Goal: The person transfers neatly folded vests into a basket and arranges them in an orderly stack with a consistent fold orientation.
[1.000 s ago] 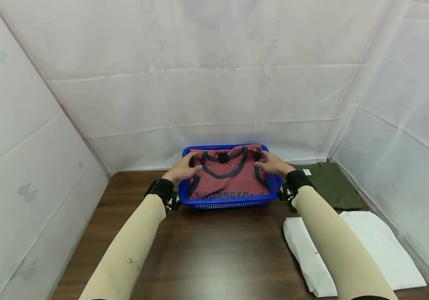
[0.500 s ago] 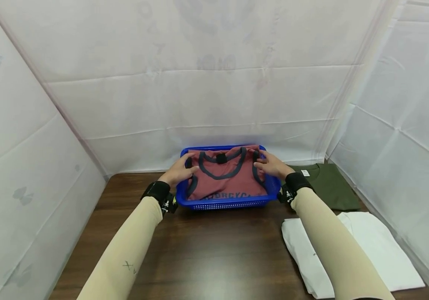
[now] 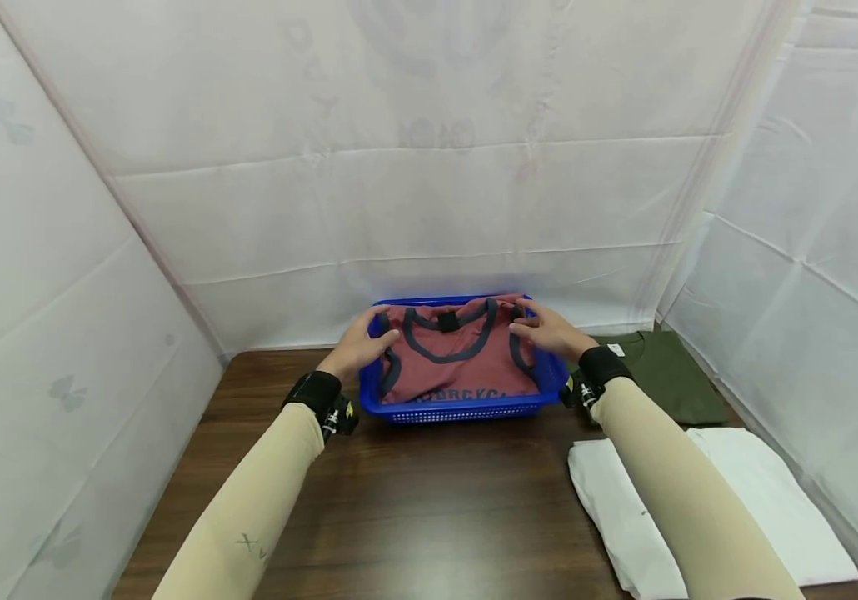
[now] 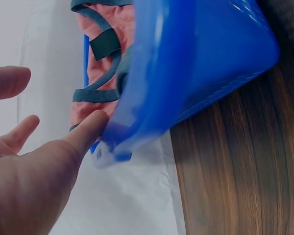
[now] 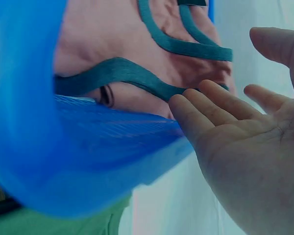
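A reddish-pink shirt (image 3: 459,358) with dark grey trim at the neck and sleeves lies folded in a blue plastic basket (image 3: 466,408), its neckline toward the back wall and dark lettering near the front. My left hand (image 3: 356,343) is over the basket's left side, thumb toward the shirt; in the left wrist view one fingertip (image 4: 95,122) meets the shirt's edge by the rim. On the opposite side, my right hand (image 3: 551,332) reaches over the rim. The right wrist view shows its straight fingers (image 5: 196,112) at the shirt's trimmed sleeve, palm visible.
A folded dark green shirt (image 3: 669,379) lies right of the basket on the brown wooden table (image 3: 429,500). Folded white cloth (image 3: 766,508) is nearer, partly under my right forearm. White sheeting (image 3: 429,200) walls the back and both sides.
My left hand has eased slightly outward from the shirt. The right hand stays at the basket's right side, and the shirt keeps its place while the head view shifts a little.
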